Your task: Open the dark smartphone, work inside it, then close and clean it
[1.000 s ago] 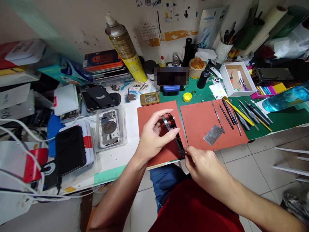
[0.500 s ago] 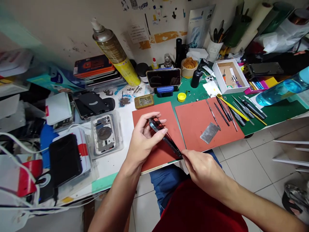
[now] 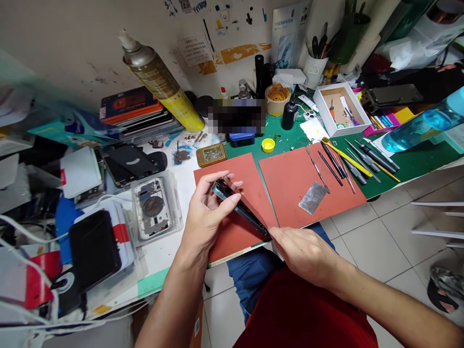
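My left hand (image 3: 208,208) grips a dark smartphone (image 3: 241,208) by its upper end, the thumb on the near edge and the fingers around the far side. The phone is tilted on its edge above the left red-brown mat (image 3: 232,241), its lower end slanting down to the right. At that lower end my right hand (image 3: 302,249) has its thumb and fingers pressed together, touching or nearly touching the corner. Whatever is in this pinch, if anything, is hidden.
On the right mat (image 3: 279,183) lie a metal plate (image 3: 313,197), a yellow brush (image 3: 348,159) and several slim tools. A phone housing (image 3: 152,208) sits in a clear tray on the left. Behind stand a spray can (image 3: 163,82) and a white box (image 3: 340,111).
The camera view has shifted a little, moving the bench leftward in the picture. The phone is turned slightly, so more of its inner side shows. Both hands keep their places on it.
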Tool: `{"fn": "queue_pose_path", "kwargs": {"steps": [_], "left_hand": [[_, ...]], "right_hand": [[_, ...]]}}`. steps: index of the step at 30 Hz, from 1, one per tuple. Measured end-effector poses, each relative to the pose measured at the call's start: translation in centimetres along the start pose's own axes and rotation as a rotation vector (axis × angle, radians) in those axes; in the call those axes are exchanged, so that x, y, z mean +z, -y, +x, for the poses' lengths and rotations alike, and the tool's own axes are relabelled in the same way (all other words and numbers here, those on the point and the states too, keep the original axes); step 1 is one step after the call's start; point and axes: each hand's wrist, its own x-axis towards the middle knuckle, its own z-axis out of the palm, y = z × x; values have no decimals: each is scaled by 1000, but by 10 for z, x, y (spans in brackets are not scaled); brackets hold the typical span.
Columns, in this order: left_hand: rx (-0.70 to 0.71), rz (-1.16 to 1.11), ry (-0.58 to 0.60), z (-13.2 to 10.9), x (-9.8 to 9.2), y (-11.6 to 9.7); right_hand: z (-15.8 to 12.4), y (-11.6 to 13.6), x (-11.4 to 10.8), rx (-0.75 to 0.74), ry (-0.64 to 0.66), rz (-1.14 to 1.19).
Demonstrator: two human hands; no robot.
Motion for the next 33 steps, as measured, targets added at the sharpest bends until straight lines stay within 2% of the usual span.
{"fn": "queue_pose_path", "kwargs": {"steps": [5,14,19,27,33], "left_hand": [[-21,-7,-23,1,0,-2],[-63,-8,-16,2,-1,-4],[-96,-3,-48,0,1,-7],[-131,-11,-87,3,-3,-3],[-132,-3,-84,4,-4,-2]], "right_hand": [[-4,-4,8,-36,-80,-34],[-2,-5,14,-14,-51,-86],[-5,-10,24,2,-87,-119],[-5,-7,18,-37,-160,-95],[-4,-10,17,-42,-159,-81]]}}
